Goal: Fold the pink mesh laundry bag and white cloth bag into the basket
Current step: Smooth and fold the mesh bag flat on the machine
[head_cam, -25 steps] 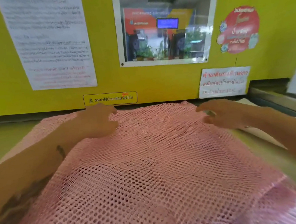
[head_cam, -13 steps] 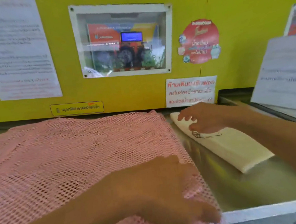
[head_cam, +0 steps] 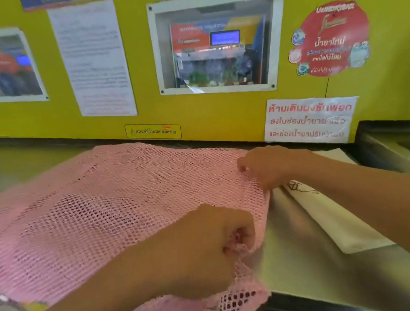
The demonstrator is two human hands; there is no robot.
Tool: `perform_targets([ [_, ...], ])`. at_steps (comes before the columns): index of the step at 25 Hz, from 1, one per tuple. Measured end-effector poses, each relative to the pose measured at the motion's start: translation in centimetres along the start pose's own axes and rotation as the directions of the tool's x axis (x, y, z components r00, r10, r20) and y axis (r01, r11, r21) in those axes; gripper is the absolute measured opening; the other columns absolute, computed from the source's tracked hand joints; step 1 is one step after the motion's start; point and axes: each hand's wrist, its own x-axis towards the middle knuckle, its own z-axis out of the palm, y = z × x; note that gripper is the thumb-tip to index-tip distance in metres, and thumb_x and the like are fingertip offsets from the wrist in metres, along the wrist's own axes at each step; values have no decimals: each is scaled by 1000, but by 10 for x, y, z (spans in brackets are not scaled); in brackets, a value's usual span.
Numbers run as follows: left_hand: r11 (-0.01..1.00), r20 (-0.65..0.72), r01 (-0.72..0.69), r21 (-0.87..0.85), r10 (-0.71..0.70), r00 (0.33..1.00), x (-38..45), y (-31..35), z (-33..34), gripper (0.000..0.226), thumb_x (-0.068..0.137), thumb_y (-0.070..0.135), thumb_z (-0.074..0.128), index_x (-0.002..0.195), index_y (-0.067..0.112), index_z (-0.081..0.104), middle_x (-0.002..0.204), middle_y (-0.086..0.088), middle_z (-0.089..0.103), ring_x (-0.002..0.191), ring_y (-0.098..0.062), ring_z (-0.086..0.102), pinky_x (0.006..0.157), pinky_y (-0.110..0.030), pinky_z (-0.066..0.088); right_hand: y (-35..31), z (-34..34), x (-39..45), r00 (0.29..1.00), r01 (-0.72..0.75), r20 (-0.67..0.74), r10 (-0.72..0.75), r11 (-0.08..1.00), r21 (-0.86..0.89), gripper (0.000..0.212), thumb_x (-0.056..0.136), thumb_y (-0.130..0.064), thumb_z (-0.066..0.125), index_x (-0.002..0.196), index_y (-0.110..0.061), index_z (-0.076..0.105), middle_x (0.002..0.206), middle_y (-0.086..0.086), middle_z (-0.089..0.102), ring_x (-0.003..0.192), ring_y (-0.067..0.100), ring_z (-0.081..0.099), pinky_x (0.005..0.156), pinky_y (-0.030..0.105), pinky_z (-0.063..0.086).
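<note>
The pink mesh laundry bag (head_cam: 109, 214) is lying spread across the steel desk (head_cam: 311, 278), and both hands are now taking hold of its right edge. The left hand (head_cam: 208, 250) is bunching the near corner, its grip pressed together on a tuft of mesh showing between the fingers. Beyond that grip, the right hand (head_cam: 272, 166) is pinching the far end of the same edge between fingertips and thumb. Half a second ago this hand was resting on the folded white cloth bag (head_cam: 335, 220); it has since come back to the mesh, leaving the white bag lying flat just to the right of its grip, under the forearm. The move suggests that the white bag is already folded and set aside, and that the first fold of the mesh, probably right edge carried over to the left, is about to begin. No basket is showing in view. Behind the desk, a yellow wall (head_cam: 194, 111) is carrying printed notices.
</note>
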Motion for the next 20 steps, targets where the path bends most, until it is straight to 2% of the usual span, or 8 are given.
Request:
perform_targets([
  [2,987,31,43,-152,-39,999,-5,-7,-12,32,86,1,52,82,33,53,79,13,52,65,-3,48,58,-20,42,4,4,3,997,45,-61,-48,998,-47,37,81,-20,60,117,-26,53,113,2,61,100,21,56,79,37,49],
  [4,969,50,33,-243,-21,999,-14,-14,-24,46,91,-1,48,106,41,56,87,6,51,65,-24,46,62,-38,45,9,6,8,987,58,-143,-74,992,-114,24,83,-23,57,106,-28,56,105,-2,64,98,20,60,78,38,51],
  [6,961,61,13,-275,4,998,-27,-27,-37,60,94,-1,43,121,52,52,70,-3,44,55,-38,36,52,-43,39,11,-9,19,960,26,-273,-56,993,-113,19,83,-25,60,101,-30,58,103,-5,65,94,19,61,75,37,52],
  [8,955,38,-4,-295,16,999,-42,-47,-53,65,91,-4,41,124,49,57,65,-12,48,53,-44,37,50,-47,37,5,-40,35,917,21,-396,-45,998,-63,20,82,-19,61,100,-26,62,103,-1,66,91,22,60,73,37,51],
  [10,930,-17,-16,-368,11,1000,-60,-77,-71,65,82,-7,39,121,38,66,89,-25,61,66,-55,48,56,-58,37,-14,-77,57,873,47,-483,-64,998,-49,29,80,-9,56,104,-21,66,104,3,66,93,27,60,72,37,49],
  [13,875,-165,-6,-484,-84,983,-93,-120,-103,66,68,-12,38,111,23,74,110,-18,70,89,-66,49,70,-54,28,-65,-119,100,792,83,-592,-149,987,-138,27,81,-10,51,102,-20,67,99,6,63,94,31,61,73,38,43],
  [16,807,-282,40,-589,-252,926,-131,-164,-134,64,62,-13,39,103,16,77,108,-9,75,91,-44,59,80,-46,32,-129,-146,149,765,87,-612,-199,974,-208,20,88,-20,47,98,-19,65,99,9,62,99,34,60,82,43,35],
  [20,697,-317,78,-713,-420,850,-172,-229,-164,59,62,-15,41,96,14,80,105,-15,75,87,-26,64,72,-35,49,-209,-164,213,769,36,-593,-237,943,-331,24,90,-23,45,103,-20,65,104,8,61,105,33,56,98,51,30],
])
